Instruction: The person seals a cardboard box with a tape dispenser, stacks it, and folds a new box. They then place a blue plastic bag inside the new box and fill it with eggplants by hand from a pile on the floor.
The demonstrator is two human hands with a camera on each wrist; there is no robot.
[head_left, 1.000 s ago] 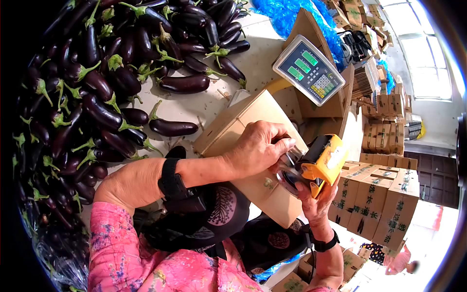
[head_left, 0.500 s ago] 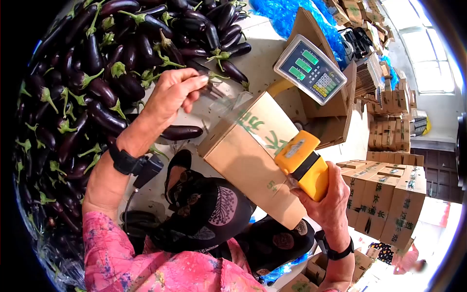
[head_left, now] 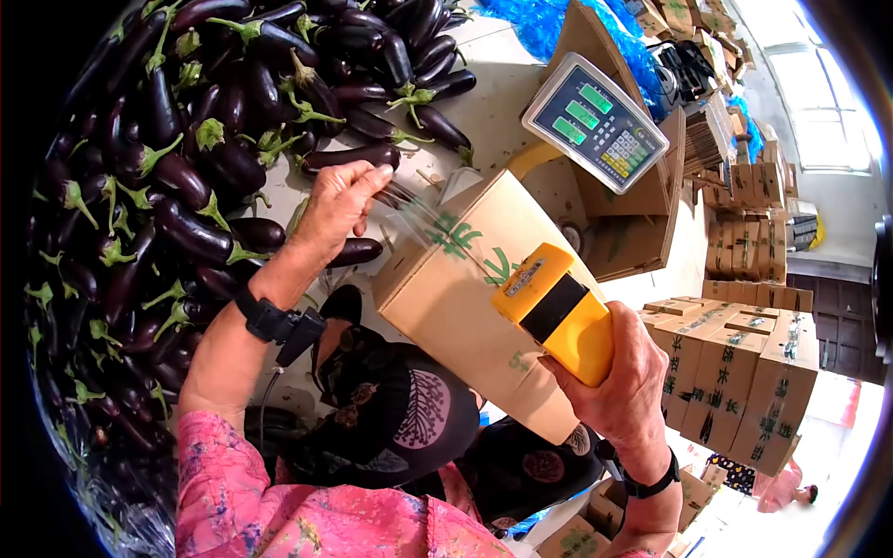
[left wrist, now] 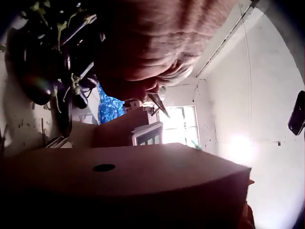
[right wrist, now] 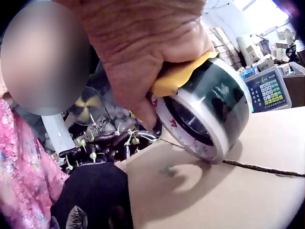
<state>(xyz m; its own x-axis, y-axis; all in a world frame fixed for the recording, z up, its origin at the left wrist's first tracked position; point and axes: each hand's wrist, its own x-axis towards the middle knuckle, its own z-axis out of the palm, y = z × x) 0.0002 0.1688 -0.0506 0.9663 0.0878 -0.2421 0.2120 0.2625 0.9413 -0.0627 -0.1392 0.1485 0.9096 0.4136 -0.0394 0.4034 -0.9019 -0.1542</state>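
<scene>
My right hand (head_left: 619, 381) grips a yellow tape dispenser (head_left: 581, 344) over the top of a cardboard box (head_left: 465, 307). In the right wrist view the roll of clear tape (right wrist: 224, 105) in it stands right at the box's seam. My left hand (head_left: 339, 209), beyond the box's far left edge, pinches the free end of the tape strip (head_left: 409, 214). That strip stretches over green printing on the box. Seen from the left wrist, the left hand (left wrist: 162, 43) is above the box end, which has a round hole (left wrist: 104, 168).
A large heap of eggplants (head_left: 205, 167) covers the left side. Behind the box stands a scale display (head_left: 595, 121) beside an open carton (head_left: 633, 232). Stacked boxes (head_left: 726, 381) fill the right, and blue plastic (head_left: 530, 28) lies at the back.
Both hands were together at the dispenser. My left hand has moved left, drawing out tape, while my right hand has turned the dispenser and brought it left over the box.
</scene>
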